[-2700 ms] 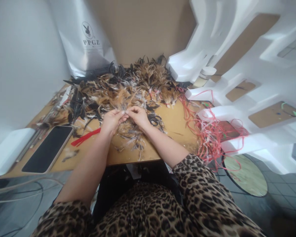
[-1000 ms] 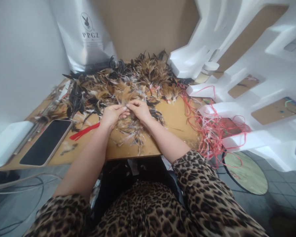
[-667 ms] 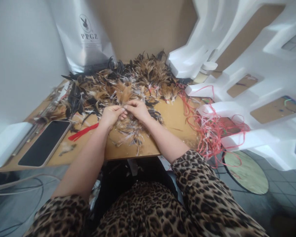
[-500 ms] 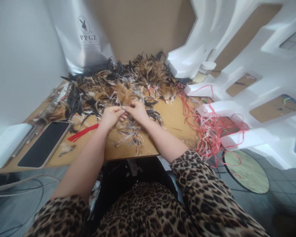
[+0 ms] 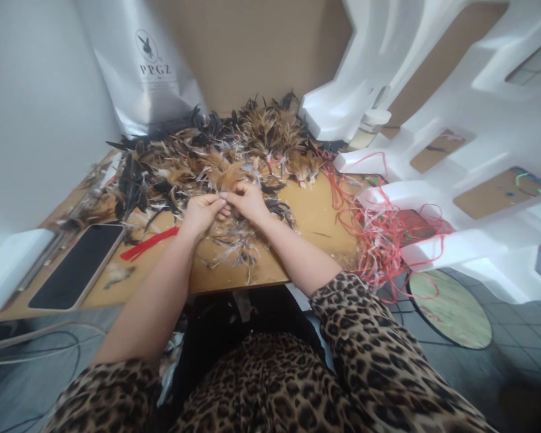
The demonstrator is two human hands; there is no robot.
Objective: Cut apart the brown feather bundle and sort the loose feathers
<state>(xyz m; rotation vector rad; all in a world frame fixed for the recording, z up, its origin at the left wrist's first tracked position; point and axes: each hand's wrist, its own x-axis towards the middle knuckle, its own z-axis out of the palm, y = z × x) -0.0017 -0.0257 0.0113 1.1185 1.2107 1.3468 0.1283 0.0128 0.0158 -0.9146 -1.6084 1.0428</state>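
Observation:
My left hand and my right hand meet fingertip to fingertip over the table, both closed in a pinch. A tuft of brown feathers fans up from between their fingers; its lower ends are hidden by the fingers. Behind and around them spreads a heap of brown and black feathers. Loose feather bits lie beneath the hands, close to the table's front edge. Just left of my left wrist is a bundle of red strips.
A phone and a white box lie on the table's left. A silver bag stands behind the heap. On the right are tangled red strings, white foam pieces and a white-lidded jar.
The view has shifted slightly, so the table and bag sit a little further left. My hands keep the same pinch at the feather tuft, with hardly any finger movement.

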